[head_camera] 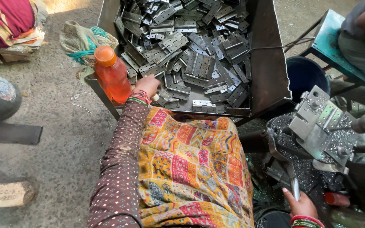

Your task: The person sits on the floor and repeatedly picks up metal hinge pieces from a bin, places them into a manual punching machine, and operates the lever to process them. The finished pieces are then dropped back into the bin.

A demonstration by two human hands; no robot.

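My left hand, fingers curled into the hinges heaped in the metal bin at upper centre, risks cuts from sharp edges, while my right hand, wrapped round the press lever at lower right, could pull early.

A grey concrete floor is carrying most of what is in view. A sheet-metal bin is standing on it, and a heap of grey steel hinges is lying directly in the bin, filling it nearly to its walls. An orange plastic bottle is standing upright at the bin's near left corner. On the floor to the left, a block of wood and a dark flat bar are lying well apart.
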